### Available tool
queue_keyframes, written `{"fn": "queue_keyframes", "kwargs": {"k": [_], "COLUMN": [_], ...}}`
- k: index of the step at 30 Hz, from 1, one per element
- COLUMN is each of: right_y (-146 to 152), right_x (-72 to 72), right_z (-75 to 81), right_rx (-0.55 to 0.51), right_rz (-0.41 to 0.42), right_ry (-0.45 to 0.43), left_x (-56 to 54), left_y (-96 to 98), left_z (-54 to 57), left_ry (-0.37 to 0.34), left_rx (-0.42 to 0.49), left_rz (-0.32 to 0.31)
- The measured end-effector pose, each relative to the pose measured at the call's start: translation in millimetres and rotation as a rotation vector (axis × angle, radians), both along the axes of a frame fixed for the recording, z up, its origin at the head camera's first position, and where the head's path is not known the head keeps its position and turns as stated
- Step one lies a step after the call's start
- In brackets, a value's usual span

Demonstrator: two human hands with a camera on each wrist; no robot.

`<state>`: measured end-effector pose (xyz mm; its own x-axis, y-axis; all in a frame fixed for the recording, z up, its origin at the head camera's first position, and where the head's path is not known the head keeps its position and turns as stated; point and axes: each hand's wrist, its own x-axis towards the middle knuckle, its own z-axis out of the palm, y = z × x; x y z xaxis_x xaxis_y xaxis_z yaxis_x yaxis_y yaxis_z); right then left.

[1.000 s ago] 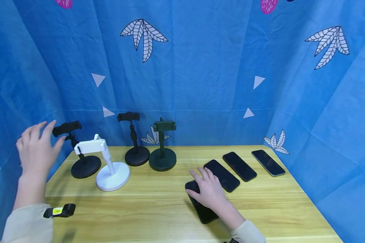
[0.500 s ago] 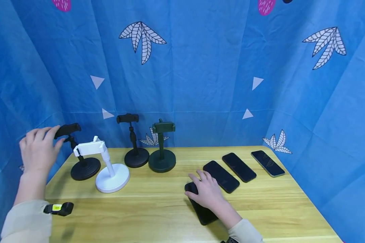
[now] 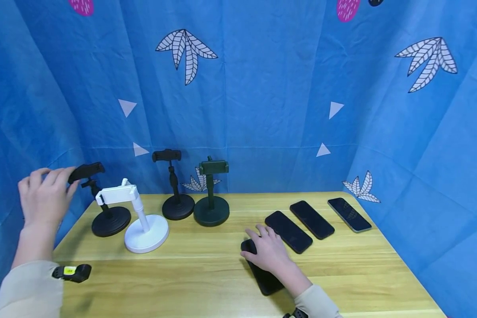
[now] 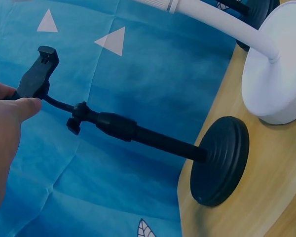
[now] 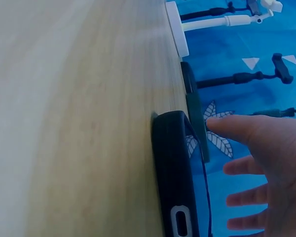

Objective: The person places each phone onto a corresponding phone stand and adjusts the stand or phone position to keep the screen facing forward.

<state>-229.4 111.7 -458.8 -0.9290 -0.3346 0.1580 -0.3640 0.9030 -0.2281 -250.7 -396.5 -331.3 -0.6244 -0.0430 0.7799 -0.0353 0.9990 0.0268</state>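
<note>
At the left, my left hand (image 3: 43, 198) pinches the near end of the clamp of a black phone stand (image 4: 163, 140) between thumb and fingers. The stand's round base rests upright on the wooden table, with a white phone stand (image 3: 148, 234) just beside it. My right hand (image 3: 267, 251) is spread, fingers apart, over a black phone (image 3: 265, 277) lying on the table. In the right wrist view a gap shows between the thumb and fingers of that hand and the phone (image 5: 175, 168). Part of this phone is hidden under the hand in the head view.
Another black phone stand (image 3: 178, 206) and a dark green phone stand (image 3: 211, 214) stand at the back. Three more phones lie in a slanting row at the right, the nearest phone (image 3: 289, 232) close to my right hand. A blue curtain (image 3: 262, 110) surrounds the table.
My left hand has come down onto the clamp of the left black phone stand and taken hold of its end. My right hand stays over the same phone.
</note>
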Motion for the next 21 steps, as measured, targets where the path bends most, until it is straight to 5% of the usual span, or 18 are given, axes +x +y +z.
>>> {"fn": "queue_keyframes", "kwargs": {"k": [21], "right_y": [-12], "right_x": [-3.6], "right_z": [-1.4], "right_rx": [0.047], "right_rz": [-0.005], "right_ry": [-0.077], "left_x": [36.6], "left_y": [-4.9], "left_z": [3.8], "left_ry": [-0.039], "left_rx": [-0.152], "left_rz": [0.101]}}
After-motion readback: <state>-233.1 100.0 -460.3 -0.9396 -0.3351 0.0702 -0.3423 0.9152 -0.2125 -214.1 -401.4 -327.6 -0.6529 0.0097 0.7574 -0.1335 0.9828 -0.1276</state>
